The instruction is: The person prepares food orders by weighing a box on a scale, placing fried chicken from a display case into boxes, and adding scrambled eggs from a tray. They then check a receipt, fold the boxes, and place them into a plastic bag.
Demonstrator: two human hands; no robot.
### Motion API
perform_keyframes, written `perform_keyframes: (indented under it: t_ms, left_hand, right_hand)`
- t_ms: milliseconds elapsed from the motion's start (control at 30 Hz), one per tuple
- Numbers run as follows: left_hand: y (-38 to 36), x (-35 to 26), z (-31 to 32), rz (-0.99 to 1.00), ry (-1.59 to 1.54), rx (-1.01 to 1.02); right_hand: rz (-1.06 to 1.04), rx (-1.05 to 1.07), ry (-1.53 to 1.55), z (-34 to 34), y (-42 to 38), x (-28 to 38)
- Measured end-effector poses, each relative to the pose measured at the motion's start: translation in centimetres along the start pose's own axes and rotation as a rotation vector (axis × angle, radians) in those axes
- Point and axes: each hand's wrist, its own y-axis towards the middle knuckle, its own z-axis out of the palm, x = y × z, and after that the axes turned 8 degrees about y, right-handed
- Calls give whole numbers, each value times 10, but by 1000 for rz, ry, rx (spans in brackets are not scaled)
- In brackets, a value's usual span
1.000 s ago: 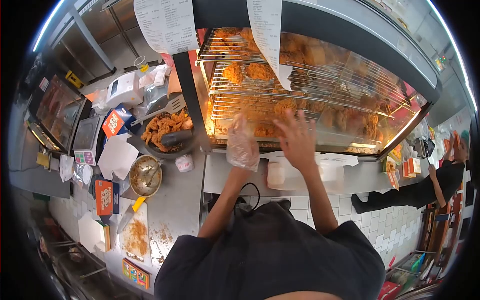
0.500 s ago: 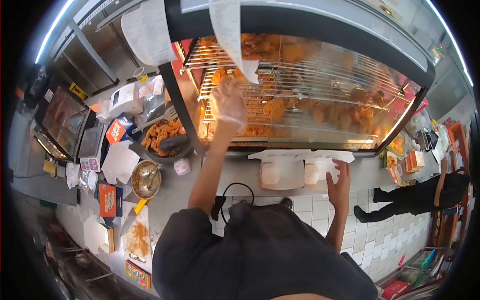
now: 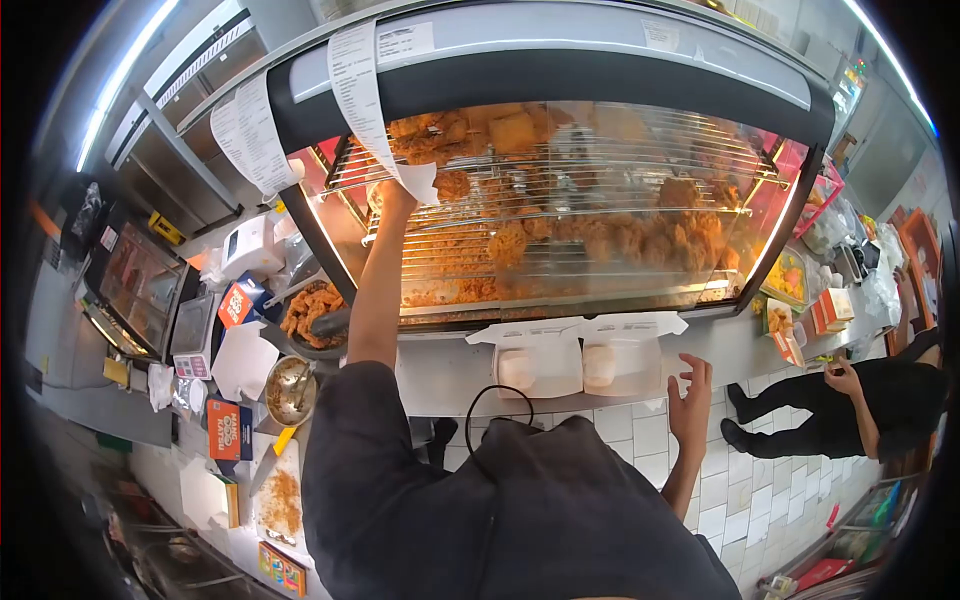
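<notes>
My left hand (image 3: pixel 388 197) reaches into the lit glass display cabinet (image 3: pixel 540 75), at the left end of its wire rack (image 3: pixel 570 215). A hanging receipt (image 3: pixel 358 85) partly covers it, and its fingers are hidden. Pieces of fried chicken (image 3: pixel 508 243) lie on the racks to its right. My right hand (image 3: pixel 690 400) hovers at the counter's front edge with its fingers apart and nothing in it. Left of it, two open paper boxes (image 3: pixel 645 372) stand on the counter, each with a pale rounded item (image 3: pixel 600 366) inside.
At the left are a pan of fried pieces (image 3: pixel 312 310), a metal bowl (image 3: pixel 291 388), a yellow-handled knife (image 3: pixel 270 455), and an orange box (image 3: pixel 229 428). A person in dark clothes (image 3: pixel 905 405) stands at the right. Small food boxes (image 3: pixel 832 308) sit on the right counter.
The view has shifted. My left hand, seen gloved before, has moved left and deeper behind the receipt. My right hand has moved a little away from the paper boxes.
</notes>
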Motion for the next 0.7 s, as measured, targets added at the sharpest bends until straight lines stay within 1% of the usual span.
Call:
perform_keyframes:
  t_ms: [67,133,267,333,400,433,500,533,600,633,700]
  left_hand:
    - [-4,-4,1,13,33,-5]
    - [-12,-9,3,30,76,8]
    - [-29,-31,-1,87,201,69]
    - [-33,-48,-5,137,289,138]
    - [-34,-67,-10,205,380,194]
    - [-40,-76,-21,204,380,194]
    - [-53,-107,-56,131,19,-15]
    - [-48,-119,-58,131,17,-21]
    - [-30,-137,-61,189,-277,329]
    - [-14,-135,-53,354,-118,352]
    - [5,-135,-35,499,-32,265]
  right_hand:
    - [19,12,-4,-3,0,-3]
    - [-34,34,-19,-8,4,-2]
    - [38,34,-39,-11,12,1]
    - [-83,54,-17,-8,17,-6]
    - [-87,84,-25,-4,20,-1]
    - [-99,103,-31,-1,22,2]
    - [-143,105,-13,4,24,1]
    - [-184,108,5,6,26,1]
    - [-190,120,25,10,24,9]
    - [-189,129,29,11,24,13]
    - [-209,119,64,11,24,16]
